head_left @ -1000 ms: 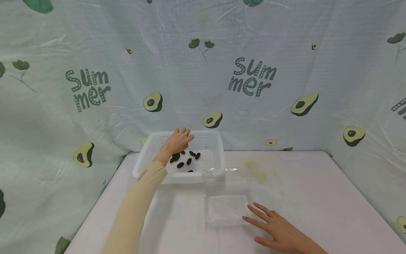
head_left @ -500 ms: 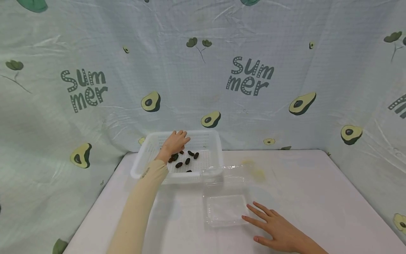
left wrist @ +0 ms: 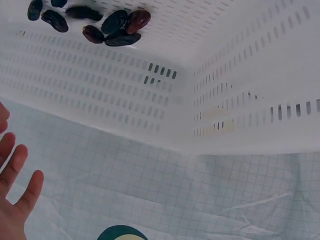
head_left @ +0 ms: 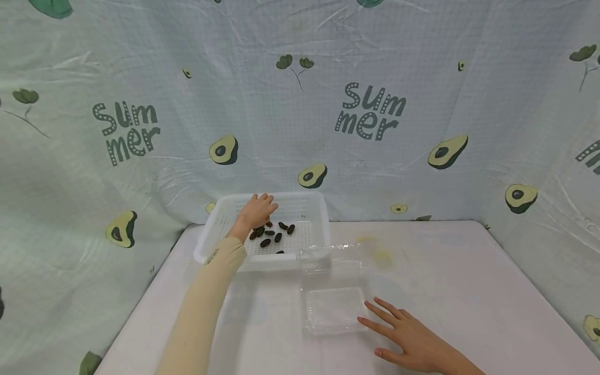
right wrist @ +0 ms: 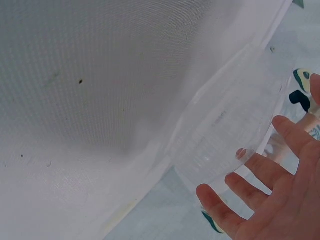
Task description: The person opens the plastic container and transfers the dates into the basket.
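Note:
Over the left part of a white slotted basket (head_left: 323, 213), my left hand (head_left: 257, 211) is held with fingers loosely bent. In the left wrist view its fingers (left wrist: 31, 192) stand apart and nothing shows between them, though part of the hand is cut off. Several dark, glossy, oblong fruits that look like dates (head_left: 265, 242) lie scattered on the basket floor. My right hand (head_left: 410, 338) is spread, its fingertips at the right edge of a clear plastic clamshell box (head_left: 335, 307). The right wrist view shows straight fingers (right wrist: 250, 192) against the clear plastic wall.
The box's lid (head_left: 344, 258) is folded back towards the basket's near right corner. A pale cloth covers the table (head_left: 445, 281), with a yellowish stain (head_left: 383, 258) to the right of the lid. A printed curtain (head_left: 262, 114) hangs behind and at both sides.
My left hand has drifted slightly left and down within the basket. One more date now shows beside it; I cannot tell whether it was dropped or uncovered. The right hand stays put.

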{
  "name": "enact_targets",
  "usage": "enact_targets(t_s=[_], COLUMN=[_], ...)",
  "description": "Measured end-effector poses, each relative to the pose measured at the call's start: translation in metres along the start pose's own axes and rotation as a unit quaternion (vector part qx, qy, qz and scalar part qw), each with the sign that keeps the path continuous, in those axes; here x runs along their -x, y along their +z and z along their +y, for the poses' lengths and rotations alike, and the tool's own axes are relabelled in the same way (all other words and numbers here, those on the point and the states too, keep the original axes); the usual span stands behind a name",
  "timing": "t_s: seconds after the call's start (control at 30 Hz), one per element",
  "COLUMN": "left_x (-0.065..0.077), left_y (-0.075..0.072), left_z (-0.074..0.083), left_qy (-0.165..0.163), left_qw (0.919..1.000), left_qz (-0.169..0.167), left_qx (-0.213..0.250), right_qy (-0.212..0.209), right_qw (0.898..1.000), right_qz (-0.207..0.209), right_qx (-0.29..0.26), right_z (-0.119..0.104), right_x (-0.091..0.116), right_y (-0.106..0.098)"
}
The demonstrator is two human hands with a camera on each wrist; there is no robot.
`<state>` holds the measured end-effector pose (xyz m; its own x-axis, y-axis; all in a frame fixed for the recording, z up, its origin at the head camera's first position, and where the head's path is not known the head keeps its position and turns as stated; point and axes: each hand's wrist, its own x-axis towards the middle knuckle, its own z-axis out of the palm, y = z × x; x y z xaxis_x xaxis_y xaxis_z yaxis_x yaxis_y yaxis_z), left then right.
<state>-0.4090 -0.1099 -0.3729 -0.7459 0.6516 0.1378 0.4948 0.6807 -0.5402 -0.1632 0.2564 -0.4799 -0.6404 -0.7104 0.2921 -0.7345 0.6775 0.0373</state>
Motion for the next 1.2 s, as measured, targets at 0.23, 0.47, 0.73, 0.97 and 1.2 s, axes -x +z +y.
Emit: enact_targets(t_s=[0.23,0.47,0.73,0.97,1.2], left_x=[0.005,0.022,0.047,0.072,0.101], left_y=[0.000,-0.013,-0.029,-0.044,-0.049], left_z=[0.000,0.011,0.033,0.057,0.087], left_qy=[0.008,0.030,0.056,0.067,0.074], left_qw=[0.9990,0.9924,0.9716,0.9507,0.9392], left_qz=[0.039,0.113,0.210,0.270,0.282], left_qx=[0.017,0.040,0.093,0.136,0.181], right_qy=[0.001,0.008,0.004,0.008,0.047], right_qw=[1.000,1.000,1.000,1.000,0.999], right_qz=[-0.002,0.000,0.008,0.010,0.011], right_qx=[-0.004,-0.011,-0.008,0.001,-0.011], right_z=[0.000,0.000,0.002,0.005,0.013], right_x=[0.000,0.000,-0.001,-0.001,0.003], right_y=[-0.001,0.002,0.002,0.000,-0.005])
